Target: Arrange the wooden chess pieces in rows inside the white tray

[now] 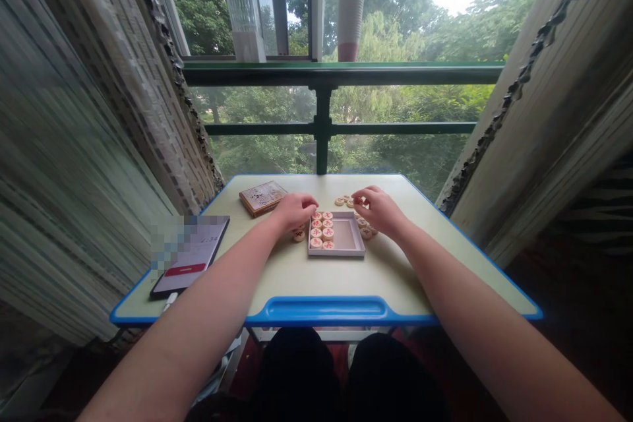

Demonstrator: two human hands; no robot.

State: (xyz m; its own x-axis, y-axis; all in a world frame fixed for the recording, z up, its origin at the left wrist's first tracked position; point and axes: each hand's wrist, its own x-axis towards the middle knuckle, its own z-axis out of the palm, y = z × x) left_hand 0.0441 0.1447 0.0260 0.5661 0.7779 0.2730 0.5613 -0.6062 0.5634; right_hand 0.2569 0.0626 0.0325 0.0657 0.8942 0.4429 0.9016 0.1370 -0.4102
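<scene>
White shallow rectangular box point(337, 253) on pale blue-edged worktop point(341, 280) | round cream discs point(328, 234) line its left side; others lie outside | left hand point(297, 208) near box, right hand point(378, 210) at outside discs; cannot tell either grip

Tabletop point(297, 277): pale, smooth, low-sheen, edged in glossy blue plastic-looking trim point(324, 308); round pieces point(328, 235) look like light wood or plastic, smooth-faced, in an open box point(337, 252) with smooth, card-like walls. Patterned lid point(264, 196) shows a slight sheen; tablet point(190, 257) has a smooth, glossy screen. Railing point(395, 74) appears to be glossy green-painted metal, curtains point(64, 145) semi-sheer ribbed cloth with ruffled, shiny dark edging point(524, 72).
</scene>
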